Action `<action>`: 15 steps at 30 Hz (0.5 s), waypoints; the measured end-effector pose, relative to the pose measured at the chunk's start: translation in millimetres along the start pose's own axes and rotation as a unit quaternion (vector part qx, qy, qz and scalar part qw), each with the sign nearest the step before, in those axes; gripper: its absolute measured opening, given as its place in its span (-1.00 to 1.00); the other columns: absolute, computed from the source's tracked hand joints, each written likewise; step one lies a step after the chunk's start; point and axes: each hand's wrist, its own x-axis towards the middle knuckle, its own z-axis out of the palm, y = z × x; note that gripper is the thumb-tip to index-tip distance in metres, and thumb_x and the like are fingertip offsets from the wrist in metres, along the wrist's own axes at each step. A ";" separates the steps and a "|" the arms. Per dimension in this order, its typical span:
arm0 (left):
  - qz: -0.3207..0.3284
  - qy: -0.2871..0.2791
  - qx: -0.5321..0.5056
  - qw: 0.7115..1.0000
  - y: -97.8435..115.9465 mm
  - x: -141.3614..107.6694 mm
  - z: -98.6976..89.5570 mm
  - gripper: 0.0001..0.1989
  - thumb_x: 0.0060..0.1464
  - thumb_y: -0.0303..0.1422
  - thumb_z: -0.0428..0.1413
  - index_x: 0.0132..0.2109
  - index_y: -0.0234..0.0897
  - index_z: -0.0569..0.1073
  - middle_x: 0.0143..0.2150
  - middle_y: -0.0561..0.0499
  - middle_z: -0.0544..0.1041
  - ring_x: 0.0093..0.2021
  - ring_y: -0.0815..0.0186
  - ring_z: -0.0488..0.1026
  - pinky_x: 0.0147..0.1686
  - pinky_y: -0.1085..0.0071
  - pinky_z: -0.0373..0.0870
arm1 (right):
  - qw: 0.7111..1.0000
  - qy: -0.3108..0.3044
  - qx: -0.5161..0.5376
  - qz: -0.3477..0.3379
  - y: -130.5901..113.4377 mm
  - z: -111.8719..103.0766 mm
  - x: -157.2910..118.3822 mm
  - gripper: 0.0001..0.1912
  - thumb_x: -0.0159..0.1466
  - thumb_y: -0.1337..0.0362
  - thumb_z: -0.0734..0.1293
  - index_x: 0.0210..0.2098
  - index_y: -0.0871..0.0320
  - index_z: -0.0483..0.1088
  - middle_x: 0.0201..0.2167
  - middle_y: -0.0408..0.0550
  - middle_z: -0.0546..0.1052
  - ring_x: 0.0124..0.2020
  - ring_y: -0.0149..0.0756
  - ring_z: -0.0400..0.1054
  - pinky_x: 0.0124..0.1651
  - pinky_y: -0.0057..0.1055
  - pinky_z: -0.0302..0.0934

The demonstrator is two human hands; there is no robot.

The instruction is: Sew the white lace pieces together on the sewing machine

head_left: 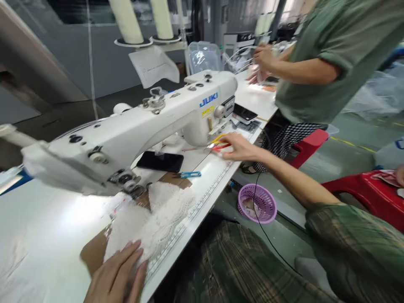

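White lace fabric [164,210] lies under the needle end of a white sewing machine [170,118]. My left hand [118,275] rests on the near edge of the lace, its fingers extended and slightly apart. Out to the right, my right hand [238,147] has its fingers at the red and yellow handles of a pair of scissors [217,145], whose blades point left on the table. Blue thread snips [189,174] lie between the scissors and the lace, beside a black phone [160,161].
A second phone [244,112] is on the table behind my right hand. A person in green [334,63] stands at the far table end. A purple basket [257,203] and red stools [369,189] are at the right.
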 end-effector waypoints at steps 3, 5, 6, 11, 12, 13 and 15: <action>-0.052 -0.007 -0.002 0.999 20.5 8.1 -6.8 -0.78 0.18 -0.51 0.16 -0.01 -0.36 0.45 -0.06 -0.23 0.60 -0.05 0.08 0.57 -0.07 0.19 0.49 | 0.996 0.048 0.072 -0.029 42.4 3.6 -8.7 -0.59 0.11 0.25 0.42 -0.05 0.25 0.48 -0.19 0.16 0.54 -0.23 -0.13 0.43 -0.16 -0.24 0.33; -0.086 -0.012 -0.019 0.996 28.3 8.4 -6.1 -0.75 0.14 -0.54 0.19 -0.02 -0.34 0.44 -0.06 -0.20 0.61 -0.01 0.10 0.57 -0.03 0.20 0.50 | 0.993 0.057 0.092 -0.052 65.0 15.2 -10.9 -0.61 0.14 0.22 0.39 -0.05 0.21 0.50 -0.23 0.19 0.55 -0.26 -0.10 0.43 -0.20 -0.18 0.32; -0.101 -0.019 -0.030 0.994 29.9 6.8 -4.9 -0.74 0.14 -0.53 0.20 -0.02 -0.34 0.43 -0.04 -0.19 0.61 0.02 0.12 0.56 -0.01 0.20 0.50 | 0.990 0.070 0.101 -0.064 71.7 20.7 -11.1 -0.63 0.15 0.18 0.38 -0.04 0.11 0.51 -0.23 0.13 0.54 -0.24 -0.09 0.44 -0.18 -0.16 0.31; -0.148 -0.004 -0.036 0.988 30.3 -2.8 -4.5 -0.78 0.14 -0.41 0.23 -0.05 -0.25 0.48 0.05 -0.15 0.58 0.02 0.11 0.57 0.13 -0.04 0.37 | 0.976 0.132 0.111 -0.129 28.6 20.0 -18.4 -0.58 0.19 0.12 0.35 0.05 -0.32 0.45 -0.06 -0.09 0.46 0.17 0.01 0.29 0.22 -0.02 0.21; -0.160 0.011 -0.041 0.986 29.4 -3.2 -6.4 -0.78 0.13 -0.39 0.24 -0.06 -0.23 0.49 0.08 -0.15 0.57 0.02 0.10 0.56 0.11 -0.04 0.38 | 0.974 0.128 0.126 -0.139 5.1 17.9 -20.3 -0.57 0.23 0.17 0.33 0.08 -0.34 0.42 -0.01 -0.09 0.45 0.17 0.01 0.29 0.23 -0.01 0.22; -0.174 0.028 -0.051 0.983 27.6 -3.3 -9.0 -0.78 0.13 -0.39 0.24 -0.05 -0.23 0.49 0.08 -0.16 0.56 0.02 0.11 0.56 0.07 -0.02 0.42 | 0.968 0.115 0.153 -0.163 -20.8 17.5 -20.7 -0.56 0.25 0.22 0.32 0.10 -0.32 0.40 0.02 -0.06 0.44 0.14 0.02 0.31 0.20 0.02 0.26; -0.195 0.057 -0.074 0.976 21.5 -2.0 -15.6 -0.78 0.15 -0.43 0.22 -0.04 -0.23 0.49 0.04 -0.15 0.57 -0.01 0.15 0.55 -0.04 0.10 0.50 | 0.943 0.067 0.210 -0.250 -72.7 23.6 -15.6 -0.61 0.28 0.30 0.29 0.07 -0.17 0.43 0.00 0.01 0.45 0.04 0.01 0.37 0.10 0.04 0.33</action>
